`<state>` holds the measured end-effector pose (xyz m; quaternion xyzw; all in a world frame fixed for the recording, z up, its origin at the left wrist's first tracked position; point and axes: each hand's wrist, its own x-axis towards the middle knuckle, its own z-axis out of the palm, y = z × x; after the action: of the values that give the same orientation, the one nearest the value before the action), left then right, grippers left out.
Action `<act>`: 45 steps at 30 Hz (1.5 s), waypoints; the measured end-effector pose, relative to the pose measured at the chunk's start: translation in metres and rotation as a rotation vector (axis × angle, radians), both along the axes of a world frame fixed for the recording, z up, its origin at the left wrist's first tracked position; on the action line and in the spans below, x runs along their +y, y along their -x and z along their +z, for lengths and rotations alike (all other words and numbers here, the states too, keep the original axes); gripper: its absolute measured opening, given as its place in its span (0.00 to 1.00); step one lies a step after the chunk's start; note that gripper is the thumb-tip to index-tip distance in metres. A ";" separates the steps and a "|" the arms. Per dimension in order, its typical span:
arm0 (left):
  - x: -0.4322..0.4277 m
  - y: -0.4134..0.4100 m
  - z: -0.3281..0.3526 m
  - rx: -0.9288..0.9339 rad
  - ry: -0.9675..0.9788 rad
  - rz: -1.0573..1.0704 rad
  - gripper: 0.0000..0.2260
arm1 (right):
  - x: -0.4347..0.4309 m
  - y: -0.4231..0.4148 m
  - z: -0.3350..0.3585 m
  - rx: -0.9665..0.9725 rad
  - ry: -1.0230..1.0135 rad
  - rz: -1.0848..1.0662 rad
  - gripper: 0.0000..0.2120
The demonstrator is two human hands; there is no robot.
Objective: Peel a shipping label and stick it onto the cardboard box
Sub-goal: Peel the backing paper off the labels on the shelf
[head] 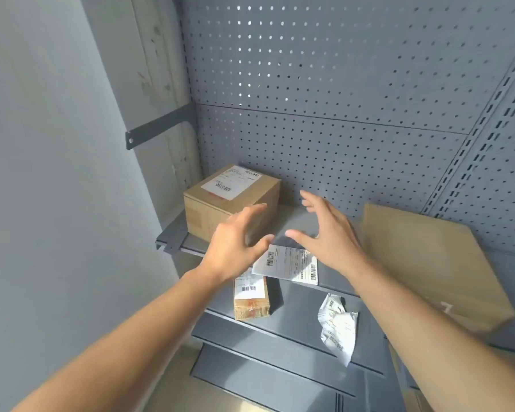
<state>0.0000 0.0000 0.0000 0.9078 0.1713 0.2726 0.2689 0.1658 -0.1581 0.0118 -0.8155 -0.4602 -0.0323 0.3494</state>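
A brown cardboard box (235, 203) stands at the back left of the top grey shelf (298, 218), with a white shipping label (232, 182) stuck flat on its top. My left hand (235, 242) hovers just in front of the box, fingers spread, holding nothing. My right hand (327, 233) hovers to its right over the shelf, also spread and empty. Below both hands a loose white label sheet (289, 264) lies at the shelf's front edge. A smaller labelled box (250, 298) sits on the lower shelf.
A crumpled white backing paper (338, 325) lies on the lower shelf (298, 316). A large flat cardboard piece (428, 260) leans at the right. A grey pegboard (324, 84) forms the back wall, and a plain wall (57, 173) is at the left.
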 end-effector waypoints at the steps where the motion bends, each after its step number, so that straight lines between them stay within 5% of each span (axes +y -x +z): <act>1: 0.000 0.003 -0.005 -0.003 -0.002 -0.004 0.27 | 0.003 0.002 -0.006 0.003 0.020 0.019 0.39; 6: 0.005 0.020 -0.040 0.106 0.047 0.040 0.27 | 0.020 0.013 -0.050 -0.007 0.289 0.113 0.36; 15: 0.011 0.027 -0.072 0.169 0.104 0.044 0.24 | 0.019 0.005 -0.087 -0.070 0.463 0.178 0.20; 31: 0.014 0.003 -0.090 0.140 0.094 -0.011 0.21 | 0.015 0.000 -0.075 -0.173 0.443 0.041 0.03; 38: 0.014 -0.003 -0.094 0.110 0.118 -0.011 0.21 | 0.012 -0.002 -0.064 -0.059 0.357 0.030 0.09; 42: 0.009 -0.006 -0.095 0.089 0.127 -0.011 0.21 | 0.011 -0.001 -0.059 -0.114 0.368 0.052 0.02; 45: 0.005 -0.012 -0.094 0.067 0.129 0.043 0.18 | 0.011 0.001 -0.056 -0.173 0.378 0.082 0.09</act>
<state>0.0117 0.0055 -0.0941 0.8934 0.2166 0.2363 0.3149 0.1653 -0.1471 -0.0442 -0.8414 -0.5190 -0.0010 0.1505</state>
